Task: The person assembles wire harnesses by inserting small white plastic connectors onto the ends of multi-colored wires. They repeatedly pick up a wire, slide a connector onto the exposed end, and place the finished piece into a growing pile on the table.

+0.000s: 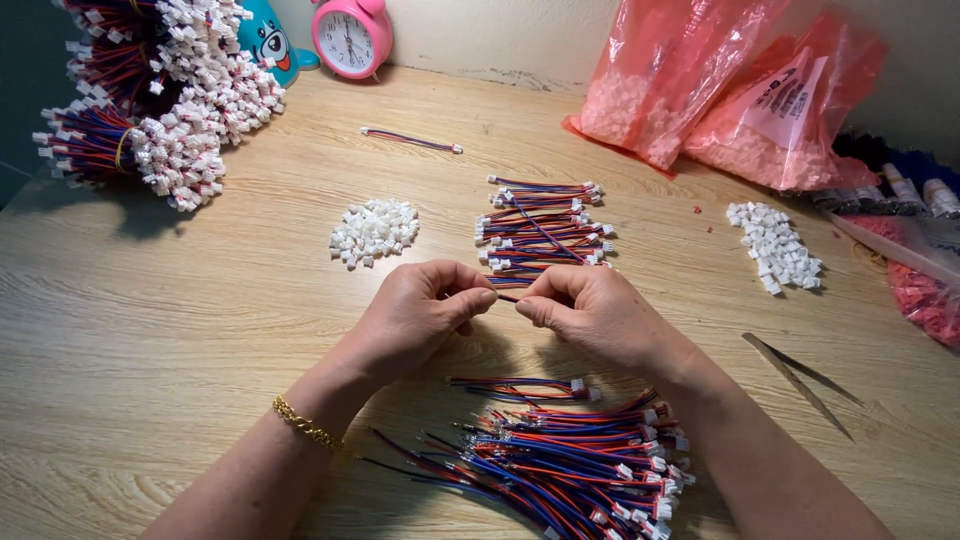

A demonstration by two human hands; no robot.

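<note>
My left hand [418, 312] and my right hand [592, 311] meet fingertip to fingertip above the wooden table [180, 330], pinching a short red-and-blue wire [507, 297] between them. Whether a connector is on its end is hidden by the fingers. Just beyond the hands lies a stack of red-and-blue wires with white connectors at both ends [542, 230]. Below my wrists a loose heap of wires with a connector at one end [560, 460] spreads out. A small pile of white plastic connectors [375, 231] sits to the left of the stack.
Another pile of white connectors [775, 247] lies at the right, with metal tweezers [800, 378] nearer me. Bundled wire harnesses [160, 95] fill the far left. A pink alarm clock [351, 37], a single wire [411, 140] and pink bags of parts [720, 85] stand at the back.
</note>
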